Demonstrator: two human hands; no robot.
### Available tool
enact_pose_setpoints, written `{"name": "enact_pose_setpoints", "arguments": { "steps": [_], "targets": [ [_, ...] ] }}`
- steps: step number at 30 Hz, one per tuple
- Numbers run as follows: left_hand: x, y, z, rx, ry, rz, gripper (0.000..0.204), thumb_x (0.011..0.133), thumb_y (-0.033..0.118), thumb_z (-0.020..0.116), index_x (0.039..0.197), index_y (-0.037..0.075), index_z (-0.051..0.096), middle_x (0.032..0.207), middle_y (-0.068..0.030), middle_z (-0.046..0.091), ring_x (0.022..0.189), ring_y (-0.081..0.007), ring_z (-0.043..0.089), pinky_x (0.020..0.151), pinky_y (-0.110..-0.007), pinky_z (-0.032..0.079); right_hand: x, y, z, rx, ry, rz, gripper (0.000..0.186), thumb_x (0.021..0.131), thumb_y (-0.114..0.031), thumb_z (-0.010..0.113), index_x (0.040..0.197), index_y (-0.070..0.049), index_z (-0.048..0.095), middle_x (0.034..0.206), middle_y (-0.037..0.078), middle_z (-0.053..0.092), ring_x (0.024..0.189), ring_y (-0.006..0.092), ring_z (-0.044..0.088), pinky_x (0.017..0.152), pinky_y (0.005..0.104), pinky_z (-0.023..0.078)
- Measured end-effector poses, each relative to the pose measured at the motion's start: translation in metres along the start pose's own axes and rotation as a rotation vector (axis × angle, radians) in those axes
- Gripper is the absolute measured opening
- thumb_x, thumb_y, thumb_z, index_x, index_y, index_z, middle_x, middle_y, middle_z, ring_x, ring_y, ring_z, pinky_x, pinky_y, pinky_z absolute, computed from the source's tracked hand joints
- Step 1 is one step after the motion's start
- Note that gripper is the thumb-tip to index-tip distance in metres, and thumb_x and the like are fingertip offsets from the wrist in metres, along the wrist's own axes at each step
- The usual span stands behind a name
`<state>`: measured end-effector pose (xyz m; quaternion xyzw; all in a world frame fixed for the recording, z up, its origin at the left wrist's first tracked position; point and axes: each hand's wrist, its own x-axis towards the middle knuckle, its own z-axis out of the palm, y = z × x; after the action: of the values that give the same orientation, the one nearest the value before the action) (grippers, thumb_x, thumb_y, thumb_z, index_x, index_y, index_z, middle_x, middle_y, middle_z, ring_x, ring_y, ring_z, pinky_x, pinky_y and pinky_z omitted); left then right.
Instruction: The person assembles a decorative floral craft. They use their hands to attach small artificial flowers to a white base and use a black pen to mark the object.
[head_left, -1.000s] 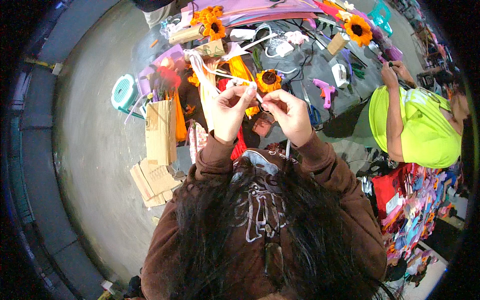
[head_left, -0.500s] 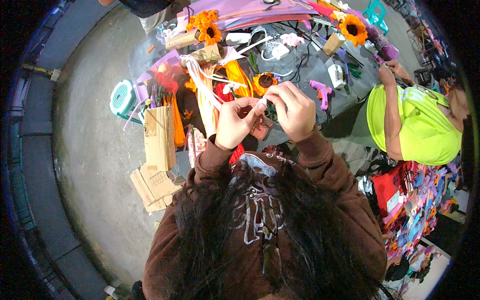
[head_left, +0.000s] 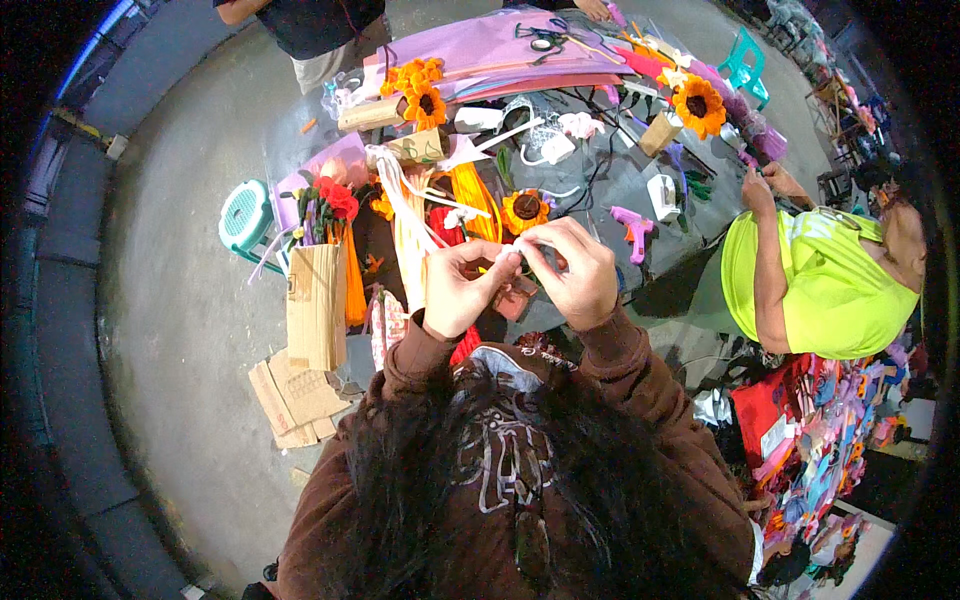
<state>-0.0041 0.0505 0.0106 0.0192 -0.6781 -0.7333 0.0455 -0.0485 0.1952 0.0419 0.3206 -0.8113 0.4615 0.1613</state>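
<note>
A small white piece is being pinched in the nearly closed fingers of the left hand and right hand, above the worktop — seemingly so that it is being steadied from both sides. Pale strips are being kept laid lengthwise just beyond the left hand — presumably for easy reach.

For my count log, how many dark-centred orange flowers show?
3: the near flower just beyond the right hand, the left flower farther off, and the right flower to its right. Others may be hidden.
</note>
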Motion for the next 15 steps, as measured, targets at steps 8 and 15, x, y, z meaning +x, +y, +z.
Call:
{"name": "enact_pose_setpoints", "arguments": {
  "steps": [8, 15],
  "targets": [
    [-0.002, 0.000, 0.005, -0.040, 0.055, 0.047, 0.010, 0.078, 0.006, 0.061, 0.083, -0.002, 0.063, 0.070, -0.0032, 0.062, 0.061, -0.0048, 0.055, 0.055, -0.018, 0.044, -0.002, 0.001, 0.000, 0.057, 0.031, 0.106, 0.010, 0.071, -0.005, 0.064, 0.078, -0.002, 0.057, 0.073, 0.008, 0.057, 0.062, 0.0194, 0.059, 0.052, 0.0275, 0.046],
    [-0.001, -0.002, 0.010, -0.022, 0.111, 0.066, 0.011, 0.079, 0.008, 0.061, 0.081, -0.002, 0.063, 0.070, -0.0026, 0.062, 0.061, -0.0050, 0.054, 0.055, -0.018, 0.043, -0.009, 0.002, 0.019, 0.205, 0.158, 0.202, 0.011, 0.072, -0.003, 0.063, 0.080, -0.002, 0.057, 0.073, 0.009, 0.057, 0.067, 0.0208, 0.060, 0.057, 0.0282, 0.047]
  ]
}}
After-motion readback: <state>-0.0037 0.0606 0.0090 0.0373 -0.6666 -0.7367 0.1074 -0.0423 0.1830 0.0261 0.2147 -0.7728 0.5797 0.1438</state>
